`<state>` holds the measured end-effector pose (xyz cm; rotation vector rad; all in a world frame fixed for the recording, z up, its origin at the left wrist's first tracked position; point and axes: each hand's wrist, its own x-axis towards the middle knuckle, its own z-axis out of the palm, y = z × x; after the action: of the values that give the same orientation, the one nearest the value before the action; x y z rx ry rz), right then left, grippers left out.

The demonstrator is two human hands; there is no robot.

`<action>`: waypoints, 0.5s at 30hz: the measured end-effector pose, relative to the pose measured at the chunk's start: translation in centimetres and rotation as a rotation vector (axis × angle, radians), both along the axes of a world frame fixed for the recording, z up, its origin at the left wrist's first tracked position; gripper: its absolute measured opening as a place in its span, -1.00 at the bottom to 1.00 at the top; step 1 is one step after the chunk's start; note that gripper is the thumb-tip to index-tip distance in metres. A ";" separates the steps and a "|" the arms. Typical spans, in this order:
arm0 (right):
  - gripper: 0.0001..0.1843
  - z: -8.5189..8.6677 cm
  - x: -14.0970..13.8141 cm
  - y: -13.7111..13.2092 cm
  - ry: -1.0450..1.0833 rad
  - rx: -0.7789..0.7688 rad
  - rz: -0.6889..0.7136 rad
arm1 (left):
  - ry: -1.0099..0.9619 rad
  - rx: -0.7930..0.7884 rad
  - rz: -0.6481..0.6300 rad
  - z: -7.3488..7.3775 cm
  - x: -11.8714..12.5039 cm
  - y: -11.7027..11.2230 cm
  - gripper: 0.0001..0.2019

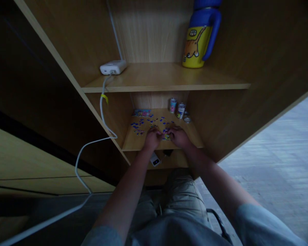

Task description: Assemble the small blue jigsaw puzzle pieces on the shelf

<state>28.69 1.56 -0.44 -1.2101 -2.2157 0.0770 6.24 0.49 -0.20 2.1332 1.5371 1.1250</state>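
My left hand (pixel 153 137) and my right hand (pixel 179 136) meet over the middle shelf, fingertips bent inward and nearly touching. Between them lies a small joined patch of jigsaw puzzle (pixel 166 137) with a yellow figure on it. The right fingers press together at the patch's upper right edge. My left fingers are pinched at its left side; what is in them is too small to make out. Loose blue jigsaw pieces (pixel 135 125) are scattered to the left and behind the hands. A colourful picture card (pixel 142 113) lies at the back left.
Two small printed cans (pixel 172 105) stand at the back right, with round metal lids (pixel 187 120) beside them. Above, the upper shelf (pixel 154 80) holds a white charger (pixel 113 67) with a hanging cable (pixel 80 153) and a blue-yellow bottle (pixel 197 41). Below lies a white device (pixel 154 159).
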 end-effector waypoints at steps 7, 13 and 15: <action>-0.68 0.0 0.0 0.1 0.020 -0.022 0.020 | -0.029 -0.048 0.023 -0.2 -0.2 0.3 -0.87; -0.70 -0.1 -0.2 0.3 0.033 -0.013 -0.010 | -0.070 -0.084 0.150 -0.3 -0.3 0.3 -0.88; -0.70 0.0 -0.2 0.3 0.020 -0.006 -0.021 | -0.093 -0.082 0.155 -0.3 -0.3 0.2 -0.87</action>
<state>28.49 1.81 -0.48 -1.2307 -2.1870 0.0871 5.92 0.70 -0.49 1.9088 1.6990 1.1707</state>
